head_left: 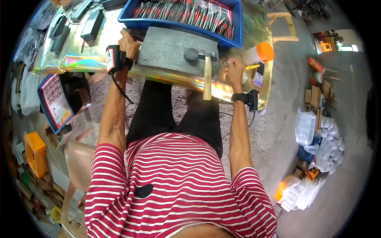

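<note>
A grey rectangular slab [174, 49] lies on the table in front of me. On its right part rests a hammer [207, 75], black-faced, its pale wooden handle hanging past the slab's near edge. My left hand [129, 45] is closed at the slab's left edge, beside some thin dark pieces [135, 34]; its fingertips are partly hidden. Right of the hammer, my right hand [234, 70] has its fingers curled together, and what they hold, if anything, is too small to name. A clear jar with an orange lid [264, 51] lies just beyond that hand.
Behind the slab stands a blue bin [180, 28] full of thin red-and-black pieces. Black boxes [93, 25] and cables sit on the table [73, 63] at the left. A plastic chair [79, 164] stands at lower left. Wrapped bundles [327, 144] lie on the floor at right.
</note>
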### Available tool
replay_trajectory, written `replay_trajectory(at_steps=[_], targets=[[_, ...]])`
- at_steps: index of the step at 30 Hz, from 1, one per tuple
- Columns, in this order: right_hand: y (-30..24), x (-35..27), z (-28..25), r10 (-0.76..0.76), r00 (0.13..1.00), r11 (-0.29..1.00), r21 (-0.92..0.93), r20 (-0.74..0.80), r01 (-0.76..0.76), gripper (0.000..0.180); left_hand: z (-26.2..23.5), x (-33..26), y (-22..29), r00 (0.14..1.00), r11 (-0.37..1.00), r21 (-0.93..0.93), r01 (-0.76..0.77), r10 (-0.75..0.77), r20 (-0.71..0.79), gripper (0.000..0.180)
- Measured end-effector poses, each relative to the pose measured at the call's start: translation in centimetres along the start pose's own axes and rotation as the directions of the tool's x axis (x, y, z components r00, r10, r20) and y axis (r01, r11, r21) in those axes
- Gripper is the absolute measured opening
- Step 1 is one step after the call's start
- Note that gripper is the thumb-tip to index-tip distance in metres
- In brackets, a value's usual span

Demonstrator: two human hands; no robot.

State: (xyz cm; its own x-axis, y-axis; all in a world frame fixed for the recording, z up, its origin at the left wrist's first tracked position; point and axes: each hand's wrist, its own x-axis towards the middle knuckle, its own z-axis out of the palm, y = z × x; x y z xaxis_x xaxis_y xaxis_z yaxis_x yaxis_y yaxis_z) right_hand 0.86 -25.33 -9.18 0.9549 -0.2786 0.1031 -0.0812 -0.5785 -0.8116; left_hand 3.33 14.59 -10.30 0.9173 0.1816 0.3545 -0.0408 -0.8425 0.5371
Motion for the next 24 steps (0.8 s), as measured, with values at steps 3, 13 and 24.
replay_trajectory(at_steps=[3,13,24], targets=[[-0.3,-0.2,0.1,0.047,0.999,0.990,0.134,-0.004,-0.046,0.015,-0.9,2.1,2.7,0.985,0.981,0.087,0.174,-0.173,-0.024,0.032],[-3.9,-2.2,-1.0,0.114,0.993,0.931,0.345,0.026,-0.116,0.010,-3.6,2.1,3.2,0.812,0.389,-0.747,0.540,-0.474,0.340,0.047],[-8.4,-4.5,-2.5,0.052,0.997,0.781,0.620,0.061,-0.079,0.009,-8.6,-0.5,9.4,0.899,-0.072,-0.898,0.434,-0.029,0.437,0.015]])
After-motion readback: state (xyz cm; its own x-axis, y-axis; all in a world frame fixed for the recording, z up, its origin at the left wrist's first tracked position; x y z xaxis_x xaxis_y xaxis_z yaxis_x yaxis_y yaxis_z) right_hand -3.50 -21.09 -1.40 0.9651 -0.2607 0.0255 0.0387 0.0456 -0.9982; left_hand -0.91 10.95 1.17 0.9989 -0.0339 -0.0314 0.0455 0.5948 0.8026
